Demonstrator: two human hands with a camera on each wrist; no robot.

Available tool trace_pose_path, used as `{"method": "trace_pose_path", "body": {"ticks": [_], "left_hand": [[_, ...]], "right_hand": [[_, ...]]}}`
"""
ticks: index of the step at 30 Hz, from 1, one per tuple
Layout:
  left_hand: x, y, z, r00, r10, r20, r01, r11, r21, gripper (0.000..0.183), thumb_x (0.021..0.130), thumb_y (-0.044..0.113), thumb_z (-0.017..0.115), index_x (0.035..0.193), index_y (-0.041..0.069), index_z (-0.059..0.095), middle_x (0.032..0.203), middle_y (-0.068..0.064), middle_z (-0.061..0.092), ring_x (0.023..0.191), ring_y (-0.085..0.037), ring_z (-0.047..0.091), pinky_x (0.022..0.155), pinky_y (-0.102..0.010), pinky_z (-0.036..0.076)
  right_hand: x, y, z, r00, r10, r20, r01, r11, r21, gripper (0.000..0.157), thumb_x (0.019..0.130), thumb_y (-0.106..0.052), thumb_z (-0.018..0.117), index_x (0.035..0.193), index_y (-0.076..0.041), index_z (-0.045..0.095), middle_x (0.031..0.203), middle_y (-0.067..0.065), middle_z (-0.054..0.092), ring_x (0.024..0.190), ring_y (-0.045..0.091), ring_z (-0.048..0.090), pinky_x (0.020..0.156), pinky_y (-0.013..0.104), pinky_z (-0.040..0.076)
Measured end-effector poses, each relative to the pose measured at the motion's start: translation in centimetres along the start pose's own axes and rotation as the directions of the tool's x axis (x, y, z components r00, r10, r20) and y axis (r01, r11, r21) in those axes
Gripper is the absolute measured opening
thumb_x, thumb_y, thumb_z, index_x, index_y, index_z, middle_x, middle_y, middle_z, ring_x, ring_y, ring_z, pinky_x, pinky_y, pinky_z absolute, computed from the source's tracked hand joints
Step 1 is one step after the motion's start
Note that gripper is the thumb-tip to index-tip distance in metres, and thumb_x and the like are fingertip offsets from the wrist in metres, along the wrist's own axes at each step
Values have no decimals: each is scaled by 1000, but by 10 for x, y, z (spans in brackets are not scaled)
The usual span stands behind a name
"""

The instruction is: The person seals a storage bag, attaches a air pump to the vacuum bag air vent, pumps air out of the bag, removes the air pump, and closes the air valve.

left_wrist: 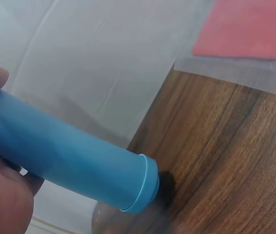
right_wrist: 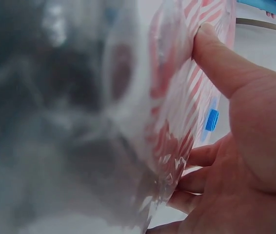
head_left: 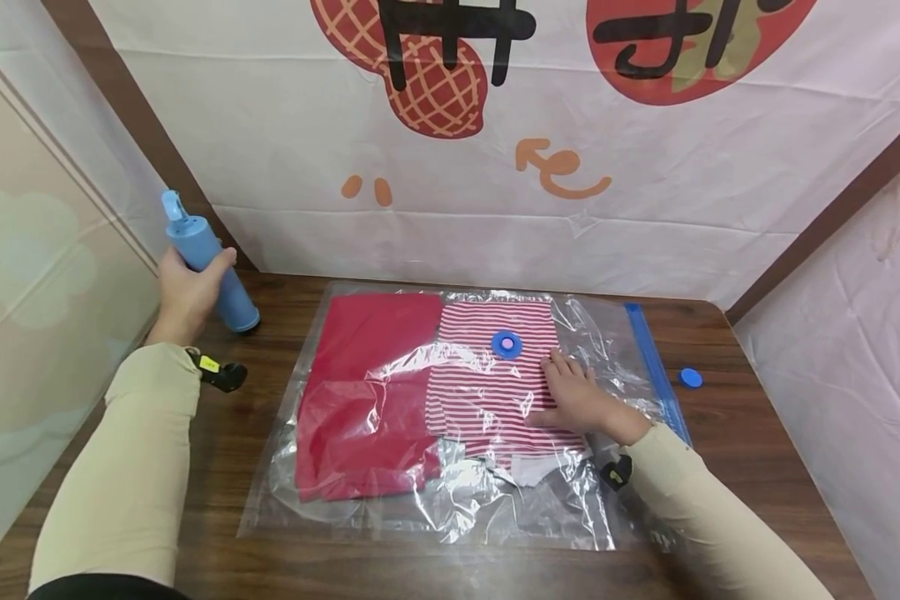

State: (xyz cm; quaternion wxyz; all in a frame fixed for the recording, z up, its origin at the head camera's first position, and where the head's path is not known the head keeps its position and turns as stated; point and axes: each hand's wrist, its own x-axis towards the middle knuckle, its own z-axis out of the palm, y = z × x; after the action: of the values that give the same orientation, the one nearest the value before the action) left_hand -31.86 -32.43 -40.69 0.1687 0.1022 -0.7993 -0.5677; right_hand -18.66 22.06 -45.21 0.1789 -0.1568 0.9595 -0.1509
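Observation:
My left hand [head_left: 187, 292] grips a light-blue cylindrical pump [head_left: 208, 265] at the left, holding it tilted near the wooden table's back left corner. In the left wrist view the pump's rimmed lower end [left_wrist: 143, 185] points toward the wood. A clear plastic vacuum bag [head_left: 270, 492] lies flat on the table with folded red cloth [head_left: 375, 392] and red-and-white striped cloth [head_left: 487, 392] inside. On the bag, above the stripes, sits a round blue valve [head_left: 507, 344] with a pinkish centre. My right hand [head_left: 573, 396] rests on the bag's right part, fingers spread over the film.
A blue zip strip [head_left: 654, 367] runs along the bag's right edge. Beside it, a small round blue cap [head_left: 691, 377] lies on the wooden table [head_left: 750, 467]. A printed cloth wall [head_left: 450, 242] stands right behind the table, with side walls left and right.

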Motion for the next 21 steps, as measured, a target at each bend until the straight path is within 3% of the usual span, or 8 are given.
{"method": "trace_pose_path", "body": {"ticks": [11, 14, 18, 21], "left_hand": [[-10, 18, 2, 996, 48, 81, -53, 997, 49, 47, 97, 42, 65, 135, 18, 50, 120, 13, 53, 121, -20, 51, 115, -53, 34], [-14, 23, 2, 992, 26, 127, -36, 996, 79, 64, 97, 46, 62, 147, 10, 41, 136, -4, 52, 131, -29, 46, 116, -58, 31], [-16, 27, 5, 974, 31, 222, -58, 992, 115, 84, 100, 49, 57, 157, -1, 21, 153, -30, 35, 139, -48, 37, 114, -67, 27], [-18, 29, 9, 962, 67, 265, -101, 988, 115, 83, 101, 46, 55, 157, -3, 19, 152, -34, 35, 138, -52, 36, 113, -69, 27]], "right_hand": [[-3, 3, 3, 1000, -13, -16, 14, 1000, 7, 110, 89, -56, 72, 155, 13, 18, 163, 36, 7, 149, 55, 9, 112, 77, 8], [-2, 5, 5, 999, -18, -37, 19, 1000, 16, 111, 88, -55, 74, 155, 13, 18, 162, 36, 8, 149, 55, 10, 112, 78, 8], [0, 8, 9, 997, -20, -73, 21, 999, 26, 112, 86, -54, 76, 155, 13, 19, 162, 36, 11, 149, 55, 12, 112, 77, 8], [-1, 8, 10, 996, -17, -87, 21, 999, 39, 113, 85, -54, 77, 155, 13, 19, 162, 36, 12, 149, 54, 12, 112, 77, 8]]}}
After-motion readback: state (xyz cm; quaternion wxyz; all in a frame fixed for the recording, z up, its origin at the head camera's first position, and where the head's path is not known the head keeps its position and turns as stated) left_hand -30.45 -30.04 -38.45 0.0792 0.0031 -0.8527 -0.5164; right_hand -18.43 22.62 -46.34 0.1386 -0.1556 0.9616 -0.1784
